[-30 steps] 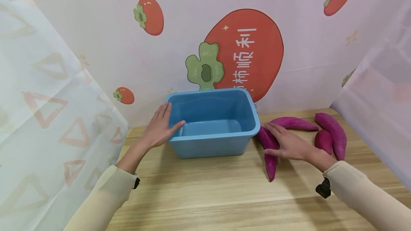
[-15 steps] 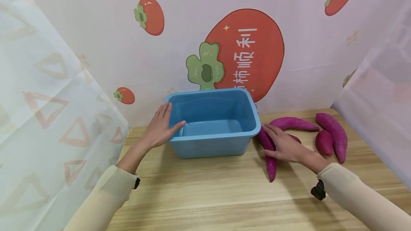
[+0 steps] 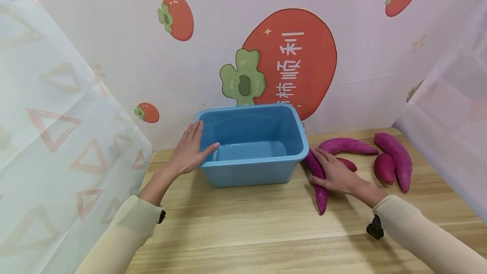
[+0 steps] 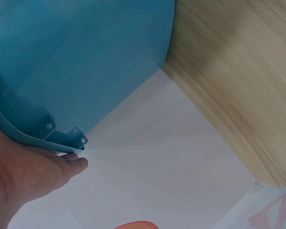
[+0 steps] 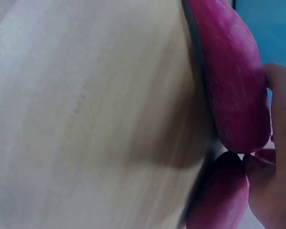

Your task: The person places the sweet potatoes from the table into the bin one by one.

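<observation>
A blue plastic bin (image 3: 247,174) stands on the wooden table against the back cloth, with nothing inside. My left hand (image 3: 189,149) lies on its left rim, thumb reaching over the inside; the left wrist view shows straight fingertips (image 4: 78,163) just past the rim. At the bin's right side is a long purple sweet potato (image 3: 321,202). Over its middle my right hand (image 3: 336,174) holds it, thumb on the near side and fingers on the far side. The right wrist view has this sweet potato (image 5: 233,76) close to the thumb, with a second one (image 5: 219,200) below.
A curved sweet potato (image 3: 354,145) lies behind my right hand, and a smaller one (image 3: 347,164) is partly hidden by it. Farther right, an oval sweet potato (image 3: 384,169) lies beside a long one (image 3: 395,160). Printed cloth walls (image 3: 365,96) enclose the table (image 3: 243,231).
My right hand has shifted slightly left and settled around the long sweet potato, uncovering part of a smaller one behind it. The left hand and the bin have stayed put.
</observation>
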### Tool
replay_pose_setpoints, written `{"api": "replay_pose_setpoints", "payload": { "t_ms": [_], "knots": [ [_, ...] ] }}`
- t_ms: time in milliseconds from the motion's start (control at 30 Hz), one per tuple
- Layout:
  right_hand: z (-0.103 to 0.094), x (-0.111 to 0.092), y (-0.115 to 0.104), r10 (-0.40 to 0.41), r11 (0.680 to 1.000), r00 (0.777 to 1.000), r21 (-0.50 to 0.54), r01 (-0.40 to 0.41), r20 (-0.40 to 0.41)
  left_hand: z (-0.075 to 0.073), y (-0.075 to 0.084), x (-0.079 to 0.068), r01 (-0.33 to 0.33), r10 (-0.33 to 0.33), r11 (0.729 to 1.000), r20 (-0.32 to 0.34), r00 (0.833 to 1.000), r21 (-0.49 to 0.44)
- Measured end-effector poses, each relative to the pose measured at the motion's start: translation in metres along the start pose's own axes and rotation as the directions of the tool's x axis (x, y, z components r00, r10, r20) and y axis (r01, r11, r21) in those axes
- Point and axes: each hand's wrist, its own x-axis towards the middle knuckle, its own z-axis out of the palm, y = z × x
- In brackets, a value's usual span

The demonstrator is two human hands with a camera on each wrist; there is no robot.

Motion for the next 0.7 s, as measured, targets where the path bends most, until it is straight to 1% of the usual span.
{"api": "replay_pose_setpoints", "payload": {
  "t_ms": [200,433,700],
  "knots": [
    [0.01,0.0,-0.002,0.052,0.999,0.998,-0.008,-0.052,-0.022,0.0,0.001,0.0,0.003,-0.003,1.0,0.002,1.0,-0.006],
    [0.012,0.001,-0.008,0.104,0.995,0.994,-0.009,-0.104,-0.033,0.0,-0.001,0.0,0.0,0.0,1.0,-0.002,1.0,-0.005],
    [0.014,0.004,-0.015,0.168,0.985,0.984,0.042,-0.165,-0.059,0.001,-0.001,0.0,-0.003,0.003,1.0,-0.002,1.0,-0.003]
  ]
}}
